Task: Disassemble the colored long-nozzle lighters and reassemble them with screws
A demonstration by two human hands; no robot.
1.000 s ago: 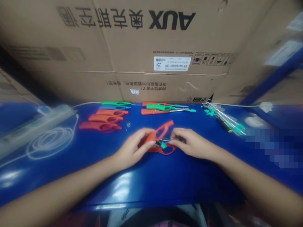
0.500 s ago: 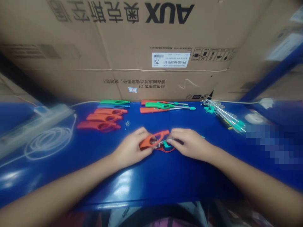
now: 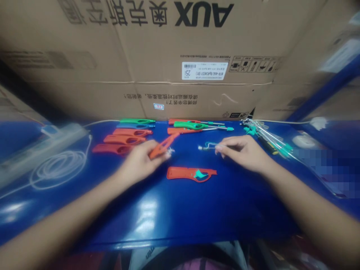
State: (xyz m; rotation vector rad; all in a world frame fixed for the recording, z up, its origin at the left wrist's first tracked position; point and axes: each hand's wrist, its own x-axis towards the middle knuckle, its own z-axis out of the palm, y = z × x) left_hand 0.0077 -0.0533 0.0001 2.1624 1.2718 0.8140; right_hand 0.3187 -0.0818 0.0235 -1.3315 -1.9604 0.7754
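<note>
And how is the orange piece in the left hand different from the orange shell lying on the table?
The orange piece is gripped in the left hand, tilted; the orange shell lies flat on the blue table, untouched. The left hand partly hides the orange piece, while the orange shell shows its full length. The orange shell holds a green part; none shows on the orange piece. Both have a loop-shaped opening.

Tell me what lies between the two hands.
Head view: an orange piece and a pale bit in the left hand, then blue tabletop, then a wired part in the right hand.
</note>
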